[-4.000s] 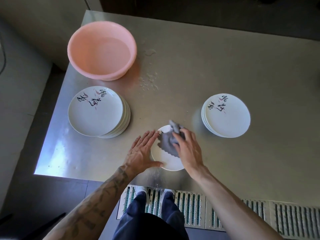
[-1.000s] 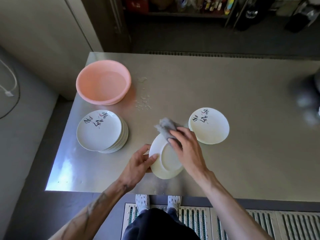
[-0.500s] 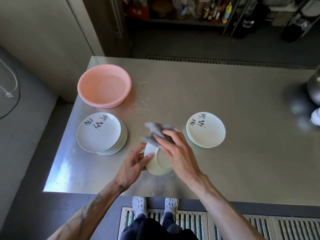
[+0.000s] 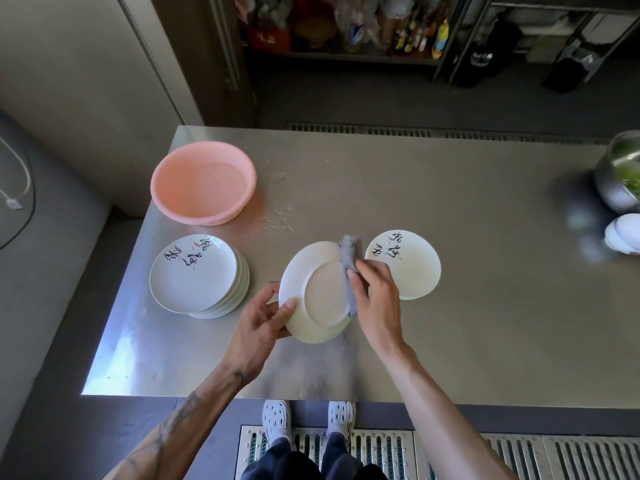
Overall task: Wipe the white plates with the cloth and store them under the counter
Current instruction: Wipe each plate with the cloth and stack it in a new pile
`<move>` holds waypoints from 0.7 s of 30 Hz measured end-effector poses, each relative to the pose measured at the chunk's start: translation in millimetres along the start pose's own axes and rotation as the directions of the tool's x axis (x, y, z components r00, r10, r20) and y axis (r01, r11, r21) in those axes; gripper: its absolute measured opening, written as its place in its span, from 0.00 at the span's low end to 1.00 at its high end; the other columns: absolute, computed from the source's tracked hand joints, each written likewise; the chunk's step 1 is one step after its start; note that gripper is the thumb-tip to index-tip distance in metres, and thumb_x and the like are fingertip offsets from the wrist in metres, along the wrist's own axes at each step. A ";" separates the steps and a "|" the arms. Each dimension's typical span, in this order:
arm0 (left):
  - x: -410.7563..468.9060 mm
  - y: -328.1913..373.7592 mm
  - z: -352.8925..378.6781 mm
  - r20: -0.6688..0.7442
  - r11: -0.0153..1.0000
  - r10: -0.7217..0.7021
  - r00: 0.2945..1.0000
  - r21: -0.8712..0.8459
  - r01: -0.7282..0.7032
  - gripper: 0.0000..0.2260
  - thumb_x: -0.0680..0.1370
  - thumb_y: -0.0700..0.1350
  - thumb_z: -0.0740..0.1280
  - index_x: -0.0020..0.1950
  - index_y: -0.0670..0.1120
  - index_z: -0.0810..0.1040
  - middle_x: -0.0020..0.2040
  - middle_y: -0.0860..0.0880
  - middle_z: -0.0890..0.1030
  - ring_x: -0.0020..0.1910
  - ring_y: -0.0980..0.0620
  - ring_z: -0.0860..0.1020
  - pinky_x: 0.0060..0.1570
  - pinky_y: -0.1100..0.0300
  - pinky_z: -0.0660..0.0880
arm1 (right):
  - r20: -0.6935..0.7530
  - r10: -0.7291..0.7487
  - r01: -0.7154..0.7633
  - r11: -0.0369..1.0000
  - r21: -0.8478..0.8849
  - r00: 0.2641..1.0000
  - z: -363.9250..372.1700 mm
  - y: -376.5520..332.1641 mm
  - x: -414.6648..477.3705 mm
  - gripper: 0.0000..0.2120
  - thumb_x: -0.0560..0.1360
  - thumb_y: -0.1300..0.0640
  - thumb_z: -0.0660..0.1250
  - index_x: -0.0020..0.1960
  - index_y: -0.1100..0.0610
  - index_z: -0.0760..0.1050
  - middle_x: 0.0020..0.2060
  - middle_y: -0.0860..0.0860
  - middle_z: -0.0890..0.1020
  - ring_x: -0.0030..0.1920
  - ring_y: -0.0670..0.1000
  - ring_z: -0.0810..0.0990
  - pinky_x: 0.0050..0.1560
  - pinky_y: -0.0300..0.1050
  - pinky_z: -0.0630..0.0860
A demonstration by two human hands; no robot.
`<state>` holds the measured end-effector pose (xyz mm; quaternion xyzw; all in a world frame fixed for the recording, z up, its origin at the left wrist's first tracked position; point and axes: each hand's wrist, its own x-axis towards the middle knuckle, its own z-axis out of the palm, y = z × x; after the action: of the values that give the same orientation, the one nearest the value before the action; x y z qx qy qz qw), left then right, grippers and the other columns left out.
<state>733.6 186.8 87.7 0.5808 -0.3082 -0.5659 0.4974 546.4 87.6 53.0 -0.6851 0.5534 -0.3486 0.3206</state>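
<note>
My left hand grips the left rim of a white plate, which is lifted over the steel counter and turned with its underside toward me. Against that plate's right edge my right hand presses a grey cloth. A tall stack of white plates with black lettering stands to the left. A lower stack of the same plates lies to the right, partly behind my right hand.
A pink basin holding water sits at the counter's back left, with water drops beside it. At the far right edge stand a steel pot with greens and more white dishes. Shelves with bottles line the back wall.
The plate went from lying on the counter to being held up, underside toward me. The cloth has slid from its top edge to its right edge, and the camera has tilted up.
</note>
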 end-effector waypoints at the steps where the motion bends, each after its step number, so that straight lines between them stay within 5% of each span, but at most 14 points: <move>1: 0.8 0.7 1.2 -0.012 1.000 0.001 1.000 -0.019 -0.002 0.09 0.83 0.43 0.67 0.61 0.42 0.76 0.48 0.38 0.85 0.48 0.45 0.83 0.52 0.46 0.82 | -0.011 0.036 -0.036 0.999 0.012 0.999 1.5 2.9 -7.5 0.12 0.83 0.59 0.65 0.65 0.54 0.80 0.56 0.49 0.78 0.59 0.40 0.75 0.63 0.38 0.72; 4: 3.9 -2.1 5.4 -0.055 0.998 0.000 0.998 -0.069 -0.004 0.08 0.83 0.42 0.66 0.60 0.41 0.76 0.49 0.37 0.85 0.49 0.43 0.83 0.53 0.42 0.82 | -0.033 0.125 -0.124 0.991 0.047 0.992 14.2 -0.3 -43.5 0.15 0.83 0.59 0.66 0.69 0.52 0.79 0.58 0.47 0.75 0.59 0.42 0.77 0.62 0.30 0.70; 11: 6.2 -0.6 14.2 -0.100 0.994 0.029 0.995 -0.099 -0.039 0.08 0.83 0.41 0.65 0.61 0.40 0.74 0.50 0.36 0.85 0.51 0.41 0.84 0.52 0.43 0.82 | -0.084 0.195 -0.183 0.975 0.127 0.977 20.9 -0.9 -40.2 0.18 0.83 0.59 0.65 0.73 0.51 0.76 0.58 0.48 0.74 0.59 0.36 0.76 0.64 0.37 0.73; 16: 11.6 3.0 17.7 -0.115 0.988 0.048 0.992 -0.142 -0.064 0.07 0.84 0.40 0.63 0.59 0.38 0.73 0.50 0.33 0.84 0.48 0.39 0.83 0.53 0.43 0.82 | -0.020 0.021 -0.019 0.997 0.081 1.000 36.3 -21.5 -78.0 0.20 0.83 0.59 0.66 0.74 0.49 0.75 0.62 0.47 0.70 0.63 0.44 0.76 0.67 0.33 0.70; 21: 12.6 5.2 20.8 -0.144 0.985 0.055 0.988 -0.155 -0.077 0.07 0.84 0.40 0.64 0.60 0.38 0.73 0.47 0.37 0.84 0.47 0.43 0.84 0.50 0.46 0.83 | -0.155 0.183 -0.157 0.973 0.169 0.971 35.2 -12.5 -61.8 0.17 0.83 0.60 0.66 0.71 0.51 0.77 0.58 0.46 0.72 0.61 0.45 0.77 0.64 0.38 0.74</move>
<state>716.8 168.7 90.9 0.5665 -0.2457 -0.5301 0.5811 573.5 152.4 36.3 -0.5757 0.6067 -0.4190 0.3535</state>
